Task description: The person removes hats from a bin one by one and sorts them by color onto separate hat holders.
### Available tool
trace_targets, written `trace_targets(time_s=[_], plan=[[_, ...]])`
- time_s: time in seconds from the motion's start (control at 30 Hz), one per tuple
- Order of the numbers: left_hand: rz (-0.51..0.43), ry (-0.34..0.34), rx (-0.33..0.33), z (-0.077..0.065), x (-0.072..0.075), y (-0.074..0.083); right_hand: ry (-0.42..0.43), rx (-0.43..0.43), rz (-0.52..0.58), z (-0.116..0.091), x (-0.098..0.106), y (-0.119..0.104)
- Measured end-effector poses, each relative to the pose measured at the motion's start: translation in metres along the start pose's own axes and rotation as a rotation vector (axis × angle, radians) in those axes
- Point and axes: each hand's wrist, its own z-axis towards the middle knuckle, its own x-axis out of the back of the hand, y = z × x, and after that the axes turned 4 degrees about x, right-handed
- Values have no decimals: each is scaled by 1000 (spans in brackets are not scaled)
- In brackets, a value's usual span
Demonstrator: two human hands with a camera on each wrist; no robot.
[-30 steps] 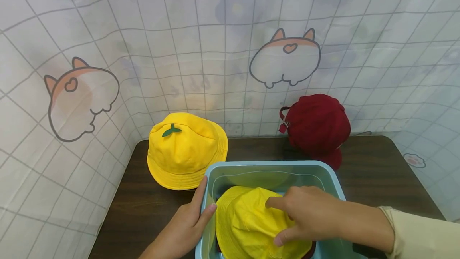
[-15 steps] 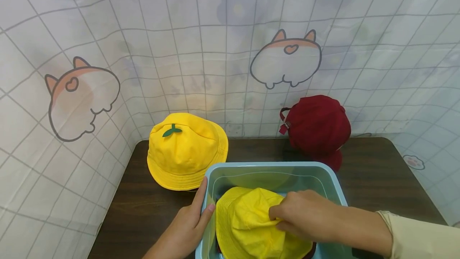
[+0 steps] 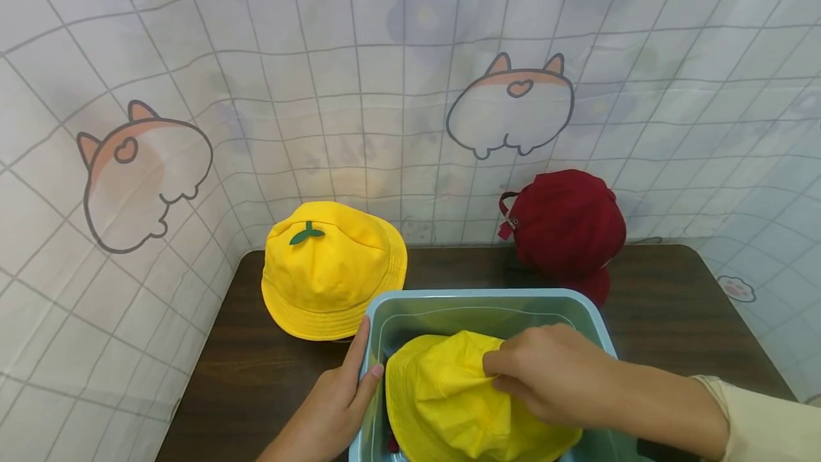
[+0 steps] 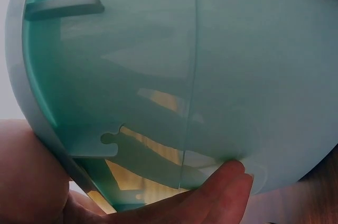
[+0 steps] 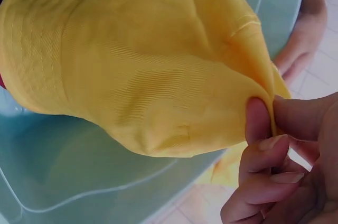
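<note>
In the head view a yellow bucket hat (image 3: 449, 398) sits inside a light blue plastic bin (image 3: 474, 294). My right hand (image 3: 551, 376) pinches the crown fabric of that hat between thumb and forefinger, which the right wrist view shows closely, with the hat's cloth (image 5: 148, 71) drawn to the fingertips. The left hand (image 3: 330, 401) grips the bin's left rim, thumb over the edge and fingers against the outer wall (image 4: 253, 76). Something dark red (image 3: 393, 442) peeks out under the hat; its kind is hidden.
Behind the bin at left, a second yellow bucket hat (image 3: 333, 269) with a green sprout stands on the dark wooden table (image 3: 256, 369). A dark red cap (image 3: 567, 227) lies at the back right. A white grid-patterned cloth (image 3: 398, 91) hangs around the table.
My right fingers were spread over the hat a second ago; they have come together on its crown and the hat's right side has risen slightly. The left hand stays on the rim.
</note>
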Motion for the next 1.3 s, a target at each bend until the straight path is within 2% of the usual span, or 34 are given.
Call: trace_targets(time_s=[0.23, 0.43, 0.57, 0.7, 0.9, 1.07, 1.3], plan=[[14, -16, -2, 1, 0, 2, 100, 10, -59, -4, 19, -1], [9, -31, -2, 2, -1, 4, 252, 57, -144, -4, 41, -1], [16, -26, -7, 2, -2, 4, 317, 57, -178, -1, 58, -2], [42, 11, -39, 1, -3, 4, 352, 44, -206, 5, 76, -3], [46, 27, -77, 0, -4, 3, 441, 71, -171, 20, 101, 0], [72, 37, -83, 2, -3, 1, 549, 113, -161, 40, 111, 6], [82, 79, -100, 0, -3, 1, 616, 83, -187, 75, 121, 11]])
